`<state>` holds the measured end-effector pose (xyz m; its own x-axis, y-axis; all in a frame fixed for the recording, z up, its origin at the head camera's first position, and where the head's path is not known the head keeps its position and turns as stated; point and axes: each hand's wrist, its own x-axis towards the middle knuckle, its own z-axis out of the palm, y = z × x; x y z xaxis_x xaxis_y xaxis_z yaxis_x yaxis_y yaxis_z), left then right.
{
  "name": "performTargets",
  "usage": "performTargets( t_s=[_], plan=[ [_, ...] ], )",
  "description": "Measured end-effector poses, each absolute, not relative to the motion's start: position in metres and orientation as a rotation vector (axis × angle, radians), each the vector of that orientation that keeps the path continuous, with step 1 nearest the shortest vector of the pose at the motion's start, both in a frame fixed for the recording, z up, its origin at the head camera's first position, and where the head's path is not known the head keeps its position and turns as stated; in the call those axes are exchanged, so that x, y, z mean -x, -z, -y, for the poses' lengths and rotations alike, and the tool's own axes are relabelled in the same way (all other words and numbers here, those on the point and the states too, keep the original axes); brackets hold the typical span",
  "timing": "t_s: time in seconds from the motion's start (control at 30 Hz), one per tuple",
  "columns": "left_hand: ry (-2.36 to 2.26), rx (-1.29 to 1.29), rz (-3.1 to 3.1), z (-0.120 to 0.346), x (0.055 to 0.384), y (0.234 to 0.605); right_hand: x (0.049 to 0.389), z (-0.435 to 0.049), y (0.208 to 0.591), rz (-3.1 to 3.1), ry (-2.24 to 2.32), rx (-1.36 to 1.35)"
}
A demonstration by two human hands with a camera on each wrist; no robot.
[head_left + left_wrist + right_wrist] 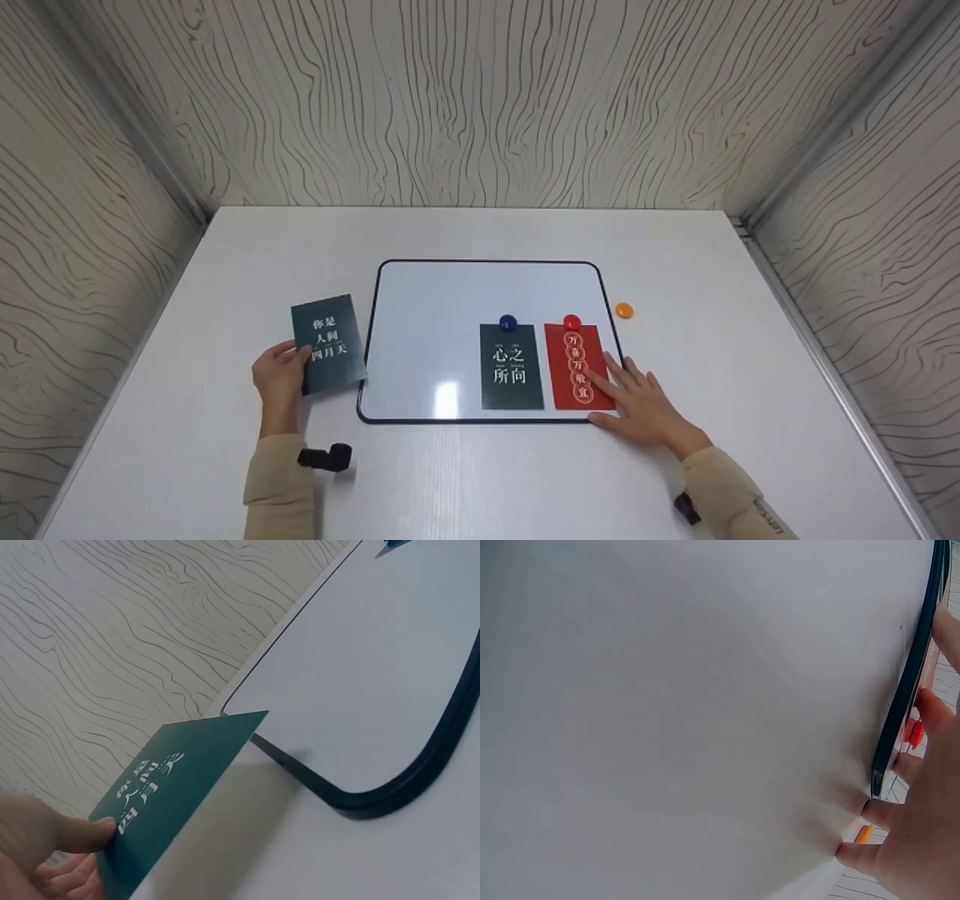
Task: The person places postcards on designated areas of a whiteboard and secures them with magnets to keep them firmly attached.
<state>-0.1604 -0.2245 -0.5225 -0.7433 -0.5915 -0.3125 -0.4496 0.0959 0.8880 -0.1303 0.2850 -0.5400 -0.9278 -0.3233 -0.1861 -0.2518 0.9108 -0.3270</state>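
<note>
My left hand (281, 373) pinches a dark green card with white characters (334, 341) by its left edge, thumb on top. In the left wrist view the card (180, 780) is tilted above the table, casting a shadow beside the whiteboard's corner. My right hand (641, 405) lies spread at the board's lower right, fingers straight, some touching the red card (566, 375) and others reaching past the frame to the table. A red round magnet (572, 322) sits at that card's top. Left of it, another green card (511, 382) lies under a blue magnet (508, 322).
The black-framed whiteboard (427, 330) lies flat on the white table (480, 480). An orange magnet (624, 310) rests on the table just right of the board. Wood-patterned walls (450, 97) enclose the back and both sides.
</note>
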Motion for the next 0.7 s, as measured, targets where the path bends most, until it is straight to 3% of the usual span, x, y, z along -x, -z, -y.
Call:
performTargets(
  t_s=[0.7],
  plan=[
    [1.714,-0.989,2.271,0.202,0.168,0.513,0.129,-0.284,0.539,-2.845,0.448,0.434]
  ],
)
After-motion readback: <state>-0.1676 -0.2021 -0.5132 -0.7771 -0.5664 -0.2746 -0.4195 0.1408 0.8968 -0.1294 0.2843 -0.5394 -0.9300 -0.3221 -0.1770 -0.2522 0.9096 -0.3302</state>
